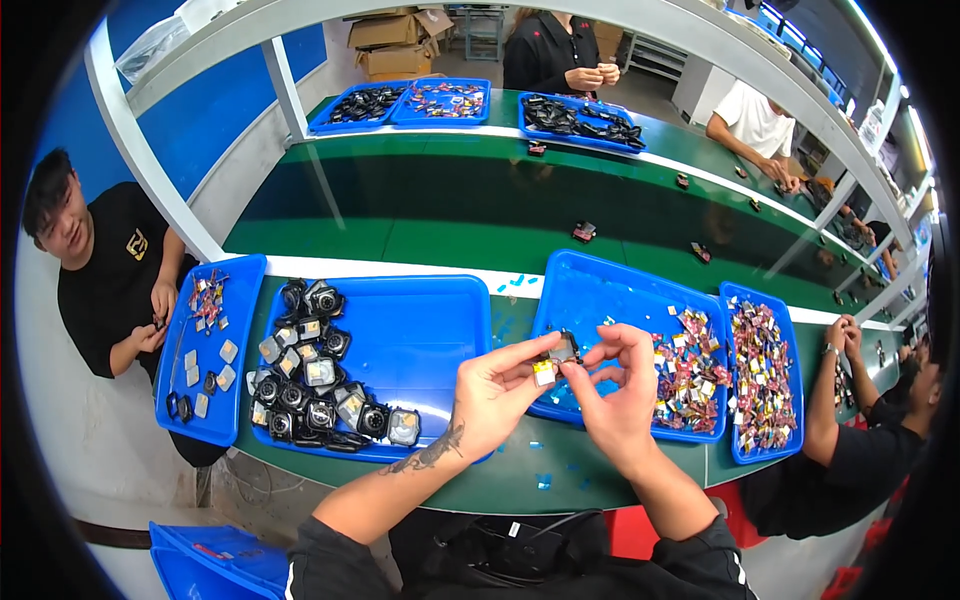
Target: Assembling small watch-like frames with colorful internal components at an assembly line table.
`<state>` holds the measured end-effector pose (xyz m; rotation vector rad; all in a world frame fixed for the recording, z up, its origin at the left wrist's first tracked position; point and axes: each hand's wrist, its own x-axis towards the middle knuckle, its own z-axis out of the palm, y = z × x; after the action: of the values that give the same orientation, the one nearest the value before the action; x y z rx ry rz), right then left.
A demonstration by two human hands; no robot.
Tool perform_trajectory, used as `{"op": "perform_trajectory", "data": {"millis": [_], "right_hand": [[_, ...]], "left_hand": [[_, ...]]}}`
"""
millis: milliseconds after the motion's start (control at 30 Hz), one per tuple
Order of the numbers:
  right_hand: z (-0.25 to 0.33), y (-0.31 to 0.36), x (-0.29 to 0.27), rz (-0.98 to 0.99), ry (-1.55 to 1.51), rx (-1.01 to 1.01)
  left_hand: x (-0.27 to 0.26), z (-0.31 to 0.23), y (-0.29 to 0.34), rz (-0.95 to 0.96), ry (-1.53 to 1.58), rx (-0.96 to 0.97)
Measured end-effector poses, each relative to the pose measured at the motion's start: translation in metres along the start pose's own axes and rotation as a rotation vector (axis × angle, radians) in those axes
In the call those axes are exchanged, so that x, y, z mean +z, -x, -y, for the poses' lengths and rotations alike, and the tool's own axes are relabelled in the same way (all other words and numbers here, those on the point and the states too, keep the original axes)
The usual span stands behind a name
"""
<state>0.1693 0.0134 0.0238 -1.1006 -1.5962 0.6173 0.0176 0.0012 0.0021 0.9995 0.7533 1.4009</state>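
Both hands meet over the front of the middle blue tray (470,345). My left hand (495,390) pinches a small black device case (564,350) with a greyish, shiny face. By its fingertips a small white and yellow block (543,373), resembling a battery, hangs at the case's lower edge. My right hand (622,390) closes thumb and fingers on the case's right side. Fingers partly cover the case, so its inside cannot be made out. Left of my hands, many black watch-like cases (320,372) are heaped in a tray, some with clear covers.
To the right, a tray (580,275) and a narrower tray (727,375) hold small wired parts (690,375). Another tray (245,280) stands far left, beside a seated person. Beyond a white rail runs a green conveyor belt (400,200) carrying scattered parts. Other people work across it and at right.
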Motion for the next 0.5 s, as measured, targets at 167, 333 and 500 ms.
{"op": "perform_trajectory", "data": {"millis": [167, 333, 500], "right_hand": [[-0.001, -0.009, 0.004, 0.121, -0.086, 0.152], [-0.006, -0.009, 0.021, 0.105, 0.039, -0.051], [-0.016, -0.012, 0.011, 0.072, 0.038, -0.081]], "left_hand": [[-0.003, 0.002, -0.003, -0.059, -0.015, 0.033], [-0.013, -0.001, -0.007, -0.045, -0.05, 0.055], [0.004, 0.023, -0.015, -0.142, -0.109, 0.215]]}}
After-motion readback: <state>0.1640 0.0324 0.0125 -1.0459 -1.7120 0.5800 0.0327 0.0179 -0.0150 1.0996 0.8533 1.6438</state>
